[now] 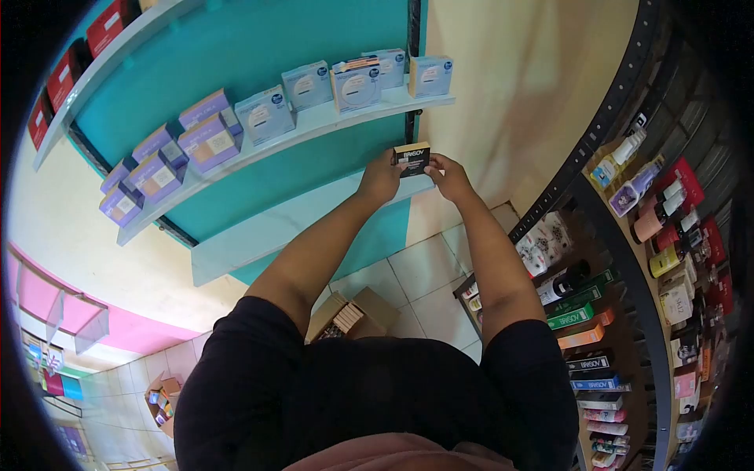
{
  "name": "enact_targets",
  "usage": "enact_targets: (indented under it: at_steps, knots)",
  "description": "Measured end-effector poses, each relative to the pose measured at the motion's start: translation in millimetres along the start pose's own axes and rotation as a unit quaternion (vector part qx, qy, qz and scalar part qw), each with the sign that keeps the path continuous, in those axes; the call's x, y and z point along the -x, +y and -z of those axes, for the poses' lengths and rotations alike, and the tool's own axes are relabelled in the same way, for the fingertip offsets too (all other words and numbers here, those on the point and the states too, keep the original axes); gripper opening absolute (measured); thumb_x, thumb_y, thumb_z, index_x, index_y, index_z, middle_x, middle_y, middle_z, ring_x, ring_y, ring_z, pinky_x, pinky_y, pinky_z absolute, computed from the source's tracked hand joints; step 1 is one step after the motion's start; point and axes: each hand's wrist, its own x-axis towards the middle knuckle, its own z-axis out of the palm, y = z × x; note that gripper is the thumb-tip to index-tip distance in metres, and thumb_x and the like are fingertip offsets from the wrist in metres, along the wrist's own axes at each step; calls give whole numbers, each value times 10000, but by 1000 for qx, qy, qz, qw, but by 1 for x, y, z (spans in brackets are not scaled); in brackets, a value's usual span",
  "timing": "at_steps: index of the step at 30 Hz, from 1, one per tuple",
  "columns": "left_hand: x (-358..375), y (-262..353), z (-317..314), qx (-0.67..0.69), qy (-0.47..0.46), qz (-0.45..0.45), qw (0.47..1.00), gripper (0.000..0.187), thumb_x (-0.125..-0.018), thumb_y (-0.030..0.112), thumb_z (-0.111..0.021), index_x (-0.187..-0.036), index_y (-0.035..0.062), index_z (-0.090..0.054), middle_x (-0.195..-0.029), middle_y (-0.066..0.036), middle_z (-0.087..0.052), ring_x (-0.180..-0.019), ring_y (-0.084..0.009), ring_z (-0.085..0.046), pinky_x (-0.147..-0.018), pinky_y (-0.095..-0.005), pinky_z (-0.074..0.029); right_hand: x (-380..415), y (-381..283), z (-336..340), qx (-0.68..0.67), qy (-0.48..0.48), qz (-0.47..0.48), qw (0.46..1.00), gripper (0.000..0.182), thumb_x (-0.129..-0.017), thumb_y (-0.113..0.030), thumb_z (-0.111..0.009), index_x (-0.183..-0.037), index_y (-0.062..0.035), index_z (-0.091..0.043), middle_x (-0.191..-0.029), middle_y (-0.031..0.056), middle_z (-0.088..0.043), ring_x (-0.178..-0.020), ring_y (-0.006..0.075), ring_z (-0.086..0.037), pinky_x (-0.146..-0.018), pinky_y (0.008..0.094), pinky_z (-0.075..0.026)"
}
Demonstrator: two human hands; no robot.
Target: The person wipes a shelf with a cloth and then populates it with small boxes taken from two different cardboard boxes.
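A small black box (pixel 414 161) with light lettering and a pale top edge is held out in front of me. My left hand (pixel 380 178) grips its left side, and the fingers of my right hand (pixel 448 176) pinch its right side. The box is upright at the right end of a white lower shelf (pixel 314 210), which looks bare where it shows. Just above is a white shelf (pixel 314 125) with light blue boxes (pixel 265 115) and purple boxes (pixel 209 142).
Red boxes (pixel 107 28) stand on a higher shelf at the upper left. An open carton (pixel 375 308) with packages is on the tiled floor below my arms. To my right, a dark rack (pixel 583 169) holds bottles and boxes. Another carton (pixel 162 399) lies at the lower left.
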Motion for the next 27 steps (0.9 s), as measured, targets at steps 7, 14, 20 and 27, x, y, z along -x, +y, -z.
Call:
enact_targets:
  at_steps: [7, 14, 20, 27]
  knots:
    - [9, -4, 1, -76, -19, -14, 997, 266, -951, 146, -630, -1112, -41, -530, -985, -268, -668, -934, -444, -666, -809, -462, -522, 1, 8, -1, 39, -7, 84, 996, 326, -877, -110, -705, -1193, -41, -664, -1034, 111, -712, -893, 208, -646, -834, 328, -515]
    - [18, -12, 7, -68, -17, -63, 996, 306, -904, 106, -683, -1133, -24, -529, -1044, -256, -666, -995, -412, -661, -839, -445, -516, -5, 15, -9, 2, -34, 68, 997, 294, -888, -119, -695, -1163, -23, -659, -1018, 113, -660, -842, 229, -586, -798, 329, -493]
    - [15, -18, 5, -67, -12, -32, 997, 353, -871, 94, -717, -1169, -3, -555, -1063, -227, -676, -985, -372, -674, -842, -417, -531, -11, 27, -7, 41, -39, 117, 992, 295, -909, -131, -672, -1163, 10, -626, -1068, 137, -605, -895, 240, -581, -808, 340, -485]
    - [18, -7, -1, -92, -11, -18, 995, 369, -852, 62, -711, -1173, -20, -548, -1076, -244, -676, -1017, -436, -632, -890, -498, -500, -8, 25, -6, 1, -69, 39, 997, 295, -928, -142, -666, -1163, 31, -619, -1140, 144, -599, -971, 243, -614, -878, 347, -509]
